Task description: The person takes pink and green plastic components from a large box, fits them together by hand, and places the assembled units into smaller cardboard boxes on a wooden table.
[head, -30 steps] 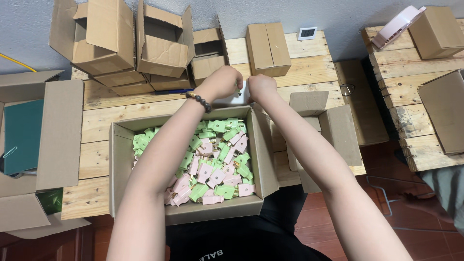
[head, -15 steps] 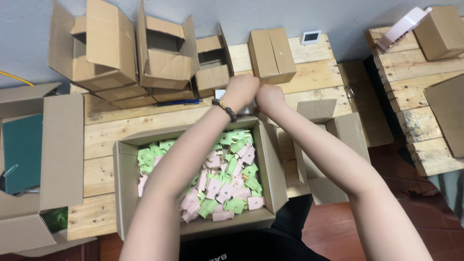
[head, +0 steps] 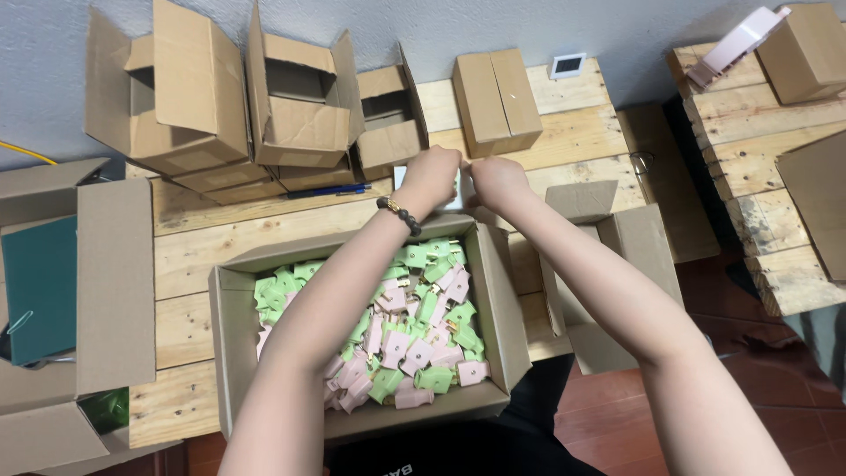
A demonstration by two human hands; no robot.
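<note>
My left hand (head: 429,179) and my right hand (head: 496,179) meet just beyond the far edge of an open cardboard box (head: 229,353). Both close on a small white packet (head: 401,176) that my fingers mostly hide. A dark bead bracelet (head: 398,214) circles my left wrist. The box is full of several small pink and green plug-like parts (head: 414,344), and my left forearm crosses over them.
Open empty cartons (head: 300,106) stand at the back of the wooden pallet table (head: 185,256), beside a closed carton (head: 495,101). Another open box (head: 617,273) sits right of my arms. A blue pen (head: 326,189) lies near the cartons. Large flaps (head: 115,282) lie left.
The view has shifted slightly. My two hands stay together at the far edge of the parts box and have drifted a little away from me, towards the cartons.
</note>
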